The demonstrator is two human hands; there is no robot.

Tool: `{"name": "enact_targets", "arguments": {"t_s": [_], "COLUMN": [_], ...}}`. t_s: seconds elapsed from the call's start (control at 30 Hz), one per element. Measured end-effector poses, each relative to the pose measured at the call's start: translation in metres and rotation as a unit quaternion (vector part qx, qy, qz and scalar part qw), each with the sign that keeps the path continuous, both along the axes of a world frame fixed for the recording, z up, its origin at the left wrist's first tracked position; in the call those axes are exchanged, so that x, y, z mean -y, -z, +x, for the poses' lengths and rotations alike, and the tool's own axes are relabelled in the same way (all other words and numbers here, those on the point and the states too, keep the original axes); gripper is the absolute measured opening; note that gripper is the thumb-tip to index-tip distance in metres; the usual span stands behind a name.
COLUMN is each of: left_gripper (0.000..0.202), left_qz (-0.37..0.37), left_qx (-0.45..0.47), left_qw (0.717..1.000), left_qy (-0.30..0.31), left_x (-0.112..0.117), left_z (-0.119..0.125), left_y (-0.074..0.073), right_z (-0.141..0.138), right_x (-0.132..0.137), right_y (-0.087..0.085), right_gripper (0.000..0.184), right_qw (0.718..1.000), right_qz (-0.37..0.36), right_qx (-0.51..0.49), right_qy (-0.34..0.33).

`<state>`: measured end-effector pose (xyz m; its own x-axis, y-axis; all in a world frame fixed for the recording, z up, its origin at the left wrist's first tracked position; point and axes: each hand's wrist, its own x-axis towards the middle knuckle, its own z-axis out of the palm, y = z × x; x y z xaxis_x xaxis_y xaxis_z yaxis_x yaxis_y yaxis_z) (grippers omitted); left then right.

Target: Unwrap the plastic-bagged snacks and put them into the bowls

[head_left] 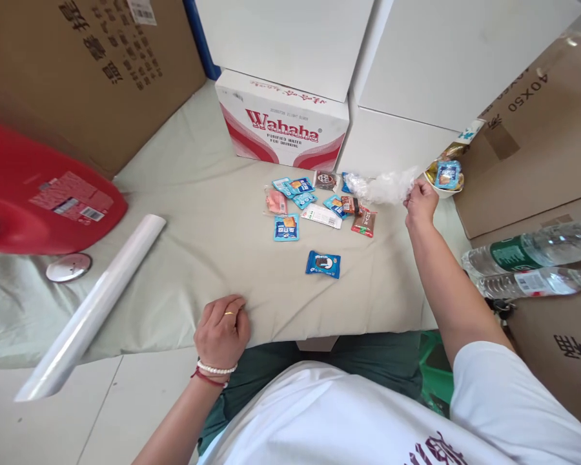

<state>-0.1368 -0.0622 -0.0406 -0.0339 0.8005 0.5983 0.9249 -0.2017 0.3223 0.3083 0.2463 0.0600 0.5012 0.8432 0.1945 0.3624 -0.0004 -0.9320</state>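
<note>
Clear plastic in the right hand beside scattered snacks

A pale, slightly wrinkled cloth [198,213] covers the tabletop. The two hands are well apart: the right hand [421,200] pinches the end of some crumpled clear plastic [386,188], which lies along the foot of the stacked white boxes [401,145]; the left hand [223,330] rests at the near edge, fingers curled under. Small snack packets [286,228] cluster mid-table before a Wahaha water carton [285,129], and one blue packet [323,264] lies nearer the person. Just beyond the right hand, a white bowl [449,193] holds more wrapped pieces.

To the left are a red jug [97,187], a round disc [68,267] and a long whitish roll [94,303] overhanging the edge. Printed brown cartons [494,187] flank both sides, with two plastic bottles [516,253] on the right. Below show pale floor tiles [142,394] and a green stool [436,371].
</note>
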Motion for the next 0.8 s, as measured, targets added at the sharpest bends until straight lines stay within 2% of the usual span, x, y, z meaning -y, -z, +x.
{"name": "enact_targets", "arguments": {"t_s": [0.1,0.17,0.27,0.37,0.43,0.53,0.57,0.6,0.7,0.77,0.8], "left_gripper": [0.022,0.022,0.022,0.019,0.014,0.01,0.015,0.026,0.065,0.074,0.071], "left_qz": [0.002,-0.001,0.002,0.007,0.001,-0.046,-0.084,-0.139,-0.272,-0.36,-0.39], "left_qx": [-0.014,-0.023,-0.029,0.007,0.075,0.233,0.299,0.373,0.542,0.594,0.608], "left_qw": [1.0,1.0,1.0,1.0,0.997,0.971,0.95,0.915,0.778,0.695,0.666], "left_qy": [0.006,0.008,0.006,0.02,0.018,0.006,0.024,0.065,0.164,0.186,0.185], "left_x": [-0.001,-0.002,-0.003,-0.001,0.003,0.005,0.003,-0.002,-0.024,-0.042,-0.05], "left_z": [0.001,0.001,0.0,-0.001,0.003,0.027,0.039,0.053,0.097,0.119,0.127], "left_y": [-0.002,-0.002,-0.002,-0.005,-0.012,-0.034,-0.043,-0.051,-0.073,-0.08,-0.081], "right_z": [0.001,0.003,0.007,0.01,0.006,-0.014,-0.026,-0.04,-0.085,-0.106,-0.109], "right_x": [0.009,0.013,0.019,0.027,0.037,0.071,0.087,0.105,0.164,0.194,0.203], "right_y": [0.008,0.013,0.013,0.004,-0.001,-0.002,0.0,0.003,0.012,0.016,0.017], "right_gripper": [0.026,0.031,0.032,0.03,0.029,0.028,0.027,0.026,0.025,0.026,0.026], "right_qw": [0.971,0.956,0.957,0.961,0.966,0.977,0.979,0.98,0.966,0.919,0.894], "right_qz": [-0.059,-0.081,-0.047,0.049,0.097,0.105,0.095,0.08,0.0,-0.038,-0.042], "right_qx": [-0.231,-0.281,-0.285,-0.269,-0.238,-0.184,-0.166,-0.147,-0.067,0.007,0.043], "right_qy": [0.014,0.015,0.034,0.041,0.025,-0.038,-0.07,-0.106,-0.251,-0.393,-0.444]}}
